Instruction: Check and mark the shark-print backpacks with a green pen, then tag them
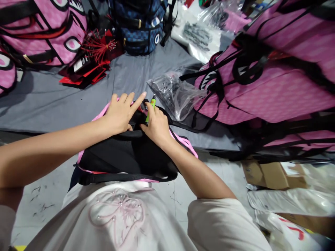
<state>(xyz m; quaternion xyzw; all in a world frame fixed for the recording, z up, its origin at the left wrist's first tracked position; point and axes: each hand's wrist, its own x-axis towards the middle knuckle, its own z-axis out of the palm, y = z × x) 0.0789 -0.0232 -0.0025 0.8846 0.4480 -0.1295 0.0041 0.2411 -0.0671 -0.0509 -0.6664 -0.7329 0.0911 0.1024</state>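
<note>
A black and pink backpack [125,153] lies at the table's front edge against my body, its black side facing me. My left hand [119,115] rests on the upper part of the bag, fingers stretched out and the index finger pointing to the right. My right hand [159,125] grips a slim green pen-like tool [153,101] with a dark pointed tip directed away from me. Both thumbs are near the black upper edge of the bag. Whether the left fingers pinch any fabric is hidden.
Pink backpacks [261,87] are piled on the right, and more pink bags [44,35] stand at the left. A blue checked backpack [141,31] sits at the back. Red tags with strings [96,59] and a clear plastic bag [178,94] lie on the grey-covered table [52,108]. Cardboard [272,174] is below right.
</note>
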